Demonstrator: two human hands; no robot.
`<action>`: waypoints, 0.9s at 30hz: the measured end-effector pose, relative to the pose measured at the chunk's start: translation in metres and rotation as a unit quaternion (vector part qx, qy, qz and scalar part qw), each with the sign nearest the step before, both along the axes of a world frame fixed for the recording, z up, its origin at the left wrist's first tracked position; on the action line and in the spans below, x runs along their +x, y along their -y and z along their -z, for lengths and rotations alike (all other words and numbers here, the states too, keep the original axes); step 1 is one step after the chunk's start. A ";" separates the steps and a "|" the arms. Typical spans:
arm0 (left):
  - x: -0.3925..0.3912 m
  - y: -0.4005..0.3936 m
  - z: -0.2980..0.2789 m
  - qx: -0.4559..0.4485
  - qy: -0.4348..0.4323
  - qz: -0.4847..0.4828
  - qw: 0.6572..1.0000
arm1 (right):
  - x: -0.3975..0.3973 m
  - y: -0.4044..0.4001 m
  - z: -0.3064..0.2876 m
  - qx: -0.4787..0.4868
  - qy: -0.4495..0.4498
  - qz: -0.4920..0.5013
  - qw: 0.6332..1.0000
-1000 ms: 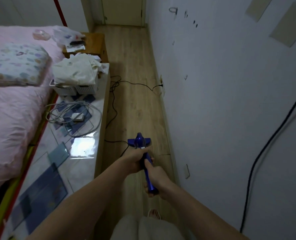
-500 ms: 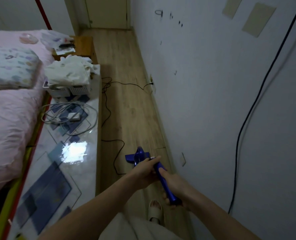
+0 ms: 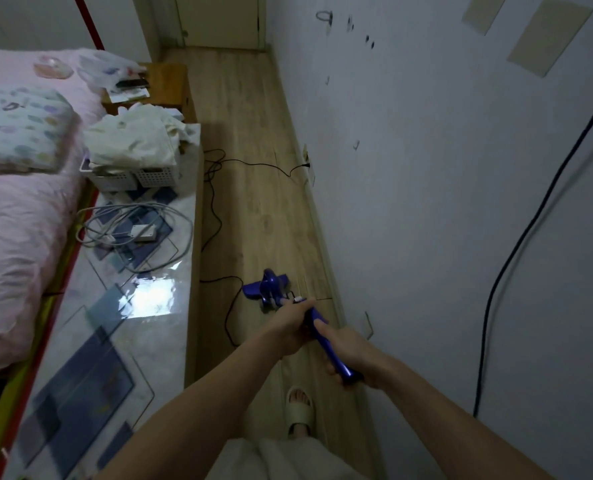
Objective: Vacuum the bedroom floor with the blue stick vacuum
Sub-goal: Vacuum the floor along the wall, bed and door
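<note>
The blue stick vacuum (image 3: 317,332) is held by both hands. The left hand (image 3: 290,325) is wrapped around the stick higher up toward the head, and the right hand (image 3: 348,349) is wrapped around the stick's near end. The vacuum head (image 3: 267,289) is seen on the wood floor (image 3: 253,133) just ahead of the left hand.

To the right of the right hand, the white wall (image 3: 426,168) and its baseboard run close by. To the left of the left hand, the edge of a long shiny surface (image 3: 115,323) is found. Between those two edges, a narrow strip of floor is left open, running far ahead of the hands to a door (image 3: 219,19).

A black cord (image 3: 215,216) is spread on the floor ahead of the left hand. A foot in a sandal (image 3: 300,410) is seen below the hands.
</note>
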State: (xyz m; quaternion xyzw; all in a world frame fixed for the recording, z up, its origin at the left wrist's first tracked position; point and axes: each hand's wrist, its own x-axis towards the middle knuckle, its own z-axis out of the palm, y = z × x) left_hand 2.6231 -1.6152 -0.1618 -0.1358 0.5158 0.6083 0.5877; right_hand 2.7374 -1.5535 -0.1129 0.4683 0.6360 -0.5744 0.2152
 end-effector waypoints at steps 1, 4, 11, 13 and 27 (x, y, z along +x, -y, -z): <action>-0.006 -0.011 0.003 -0.003 -0.004 -0.012 1.000 | -0.008 -0.013 0.003 0.001 0.004 -0.013 1.000; -0.035 -0.041 0.009 -0.028 -0.028 -0.033 0.999 | -0.040 -0.045 0.007 -0.009 -0.002 -0.031 0.999; -0.120 -0.094 0.016 -0.032 -0.040 -0.058 0.997 | -0.127 -0.106 0.023 -0.045 -0.027 -0.056 0.997; -0.139 -0.110 0.019 -0.036 -0.048 -0.072 0.996 | -0.148 -0.121 0.030 -0.051 -0.032 -0.054 0.997; -0.191 -0.129 0.036 -0.070 -0.071 -0.111 0.989 | -0.208 -0.142 0.068 -0.082 -0.030 -0.082 0.993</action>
